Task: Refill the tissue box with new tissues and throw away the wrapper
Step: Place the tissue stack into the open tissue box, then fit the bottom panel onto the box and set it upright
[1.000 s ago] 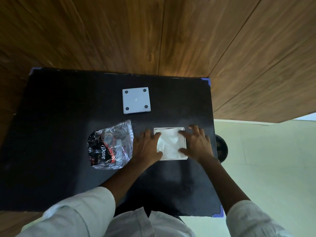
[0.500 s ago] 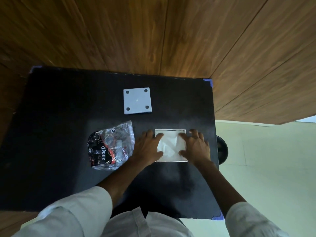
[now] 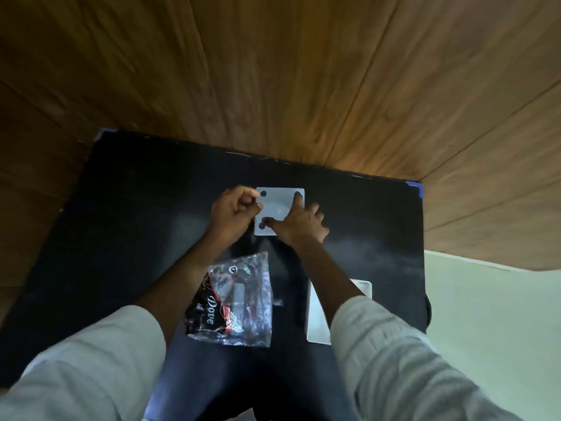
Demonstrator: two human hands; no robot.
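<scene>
Both my hands reach for the grey base plate at frame centre.

My left hand (image 3: 232, 215) curls its fingers on the plate's (image 3: 277, 205) left edge, seemingly pinching it; my right hand (image 3: 299, 224) lies flat, fingers spread on top. The filled tissue box (image 3: 317, 317) waits lower right on the worktop (image 3: 136, 208), the wrapper (image 3: 235, 299) just left. I'd lift the plate level, gripping both edges, then seat it squarely on the box.

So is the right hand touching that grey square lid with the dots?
Touching: in the head view the right hand lies flat across the grey lid.
</scene>
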